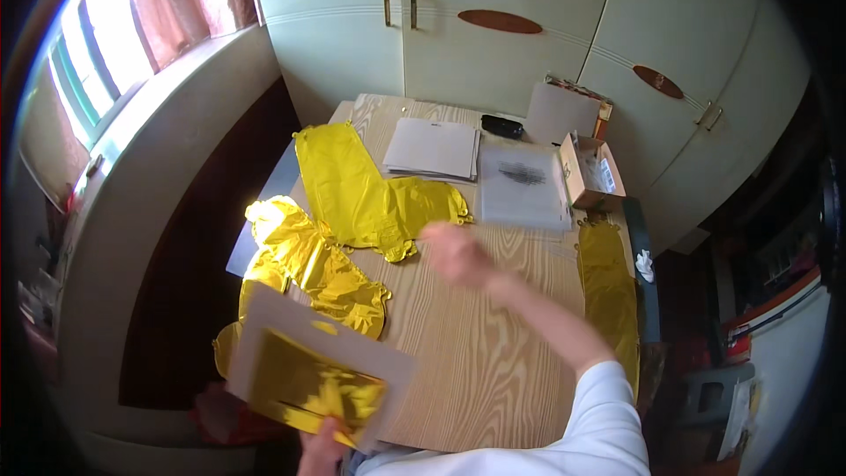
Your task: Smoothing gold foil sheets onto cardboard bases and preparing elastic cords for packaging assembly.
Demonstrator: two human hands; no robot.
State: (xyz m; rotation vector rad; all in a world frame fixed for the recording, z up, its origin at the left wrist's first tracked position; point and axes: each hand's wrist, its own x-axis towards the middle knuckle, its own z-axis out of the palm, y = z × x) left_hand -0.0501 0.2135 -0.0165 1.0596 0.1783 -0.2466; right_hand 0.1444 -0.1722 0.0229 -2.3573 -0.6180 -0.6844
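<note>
My left hand [323,448], at the lower edge, grips a flat packet [394,388] with a pale border, a clear window and a hang hole. Folded yellow foil shows through the window. The thumb lies on the packet's front; the other fingers are hidden. My right hand [456,256] is over the middle of the table, smeared by motion, so its fingers cannot be made out. Just beyond it lies a flat yellow foil balloon [348,189] with small tabs along its edges. A crumpled yellow foil balloon [308,264] lies at the left, partly behind the packet.
White sheets [430,148] are stacked at the table's far side, beside a clear sleeve [524,194] with a dark smudge. A black tray [502,127] and an open cardboard box [589,178] stand there too. Another yellow foil piece [608,282] lies along the right edge.
</note>
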